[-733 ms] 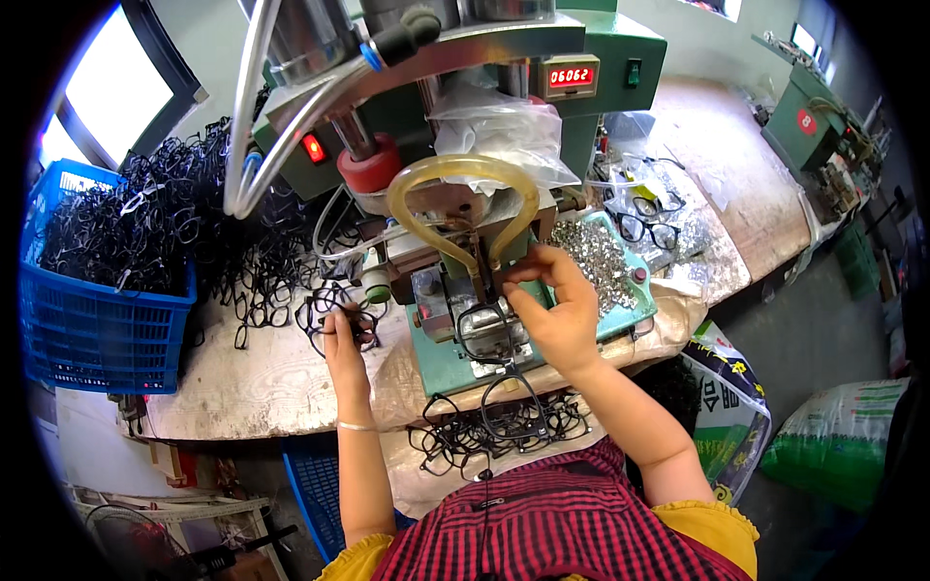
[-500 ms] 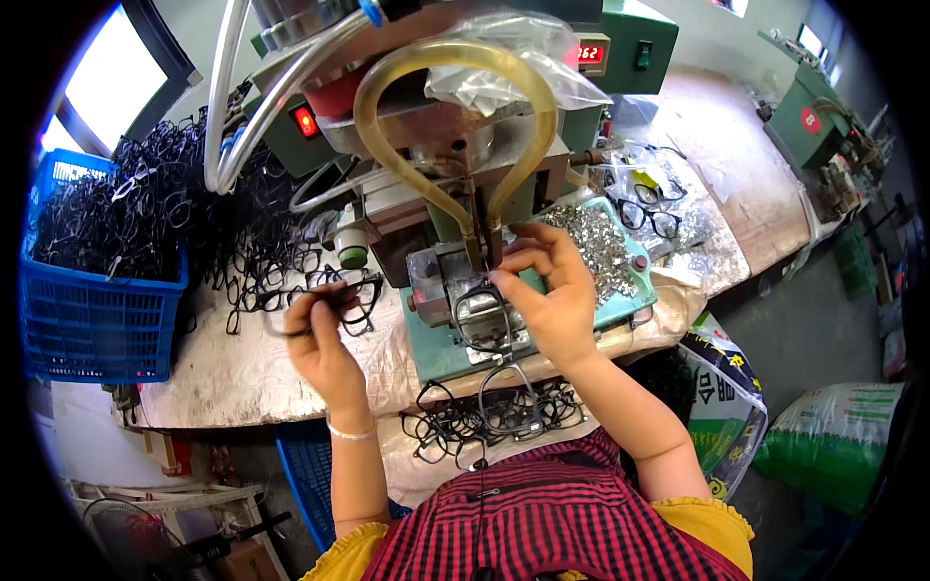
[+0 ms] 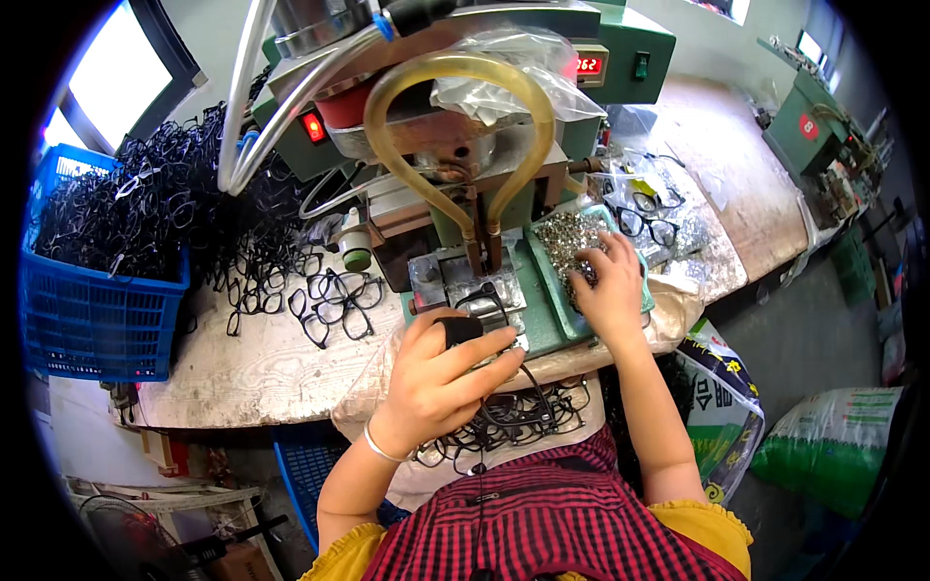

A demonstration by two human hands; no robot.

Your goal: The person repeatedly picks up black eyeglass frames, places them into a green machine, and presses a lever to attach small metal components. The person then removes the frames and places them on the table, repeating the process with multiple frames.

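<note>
Left hand [image 3: 441, 382] has swung in from the loose frames on the bench and now pinches a black eyeglass frame [image 3: 489, 324] at the machine's fixture [image 3: 465, 290]; right hand [image 3: 610, 290] left the fixture, fingers spread open on the tray of small metal parts [image 3: 562, 242]. Looks like a fresh frame being loaded. Frame mostly hidden by fingers; lap pile [image 3: 504, 416] partly cut off.

The left hand [image 3: 441, 382] has come in from the loose frames at nine o'clock to the machine's fixture [image 3: 475, 290], now gripping a black eyeglass frame [image 3: 484, 310] there. The right hand [image 3: 610, 290] has left the fixture for the tray of small metal parts [image 3: 567, 242] at two o'clock, fingers spread on them.
</note>
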